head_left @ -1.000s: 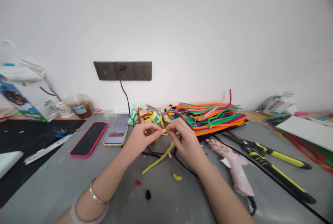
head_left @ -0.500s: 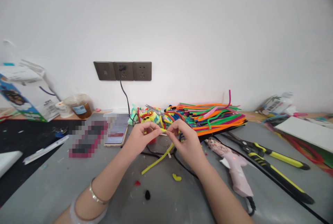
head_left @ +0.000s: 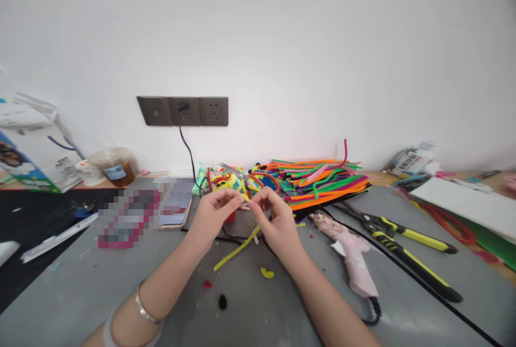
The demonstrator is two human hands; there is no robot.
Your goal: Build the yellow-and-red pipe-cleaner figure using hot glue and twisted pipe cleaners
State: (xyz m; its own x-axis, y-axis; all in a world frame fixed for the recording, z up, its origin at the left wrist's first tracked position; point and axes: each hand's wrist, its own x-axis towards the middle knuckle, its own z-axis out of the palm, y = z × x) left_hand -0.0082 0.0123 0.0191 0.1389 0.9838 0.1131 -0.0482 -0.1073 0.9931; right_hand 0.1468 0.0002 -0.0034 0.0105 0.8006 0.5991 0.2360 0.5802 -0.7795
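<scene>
My left hand [head_left: 215, 212] and my right hand [head_left: 276, 223] meet above the grey mat, fingertips pinched close together. Between them is a short bit of yellow pipe cleaner [head_left: 245, 198], mostly hidden by the fingers. Below the hands lies a longer yellow pipe cleaner [head_left: 234, 255] on the mat, its upper end behind my right hand. A small curled yellow piece [head_left: 266, 273], a red scrap [head_left: 207, 284] and a black oval piece [head_left: 222, 302] lie nearer to me.
Behind the hands are a pile of coloured pipe cleaners [head_left: 334, 181] and scissors [head_left: 231, 168]. A pink glue gun [head_left: 357, 263] and black-yellow shears [head_left: 411, 258] lie right, with black cable nearby. Left are a phone [head_left: 176, 207] and a drink cup [head_left: 116, 167].
The whole scene has shifted slightly left as the view turned. Both hands keep their pinch, with the fingertips slightly closer together and less of the yellow piece showing.
</scene>
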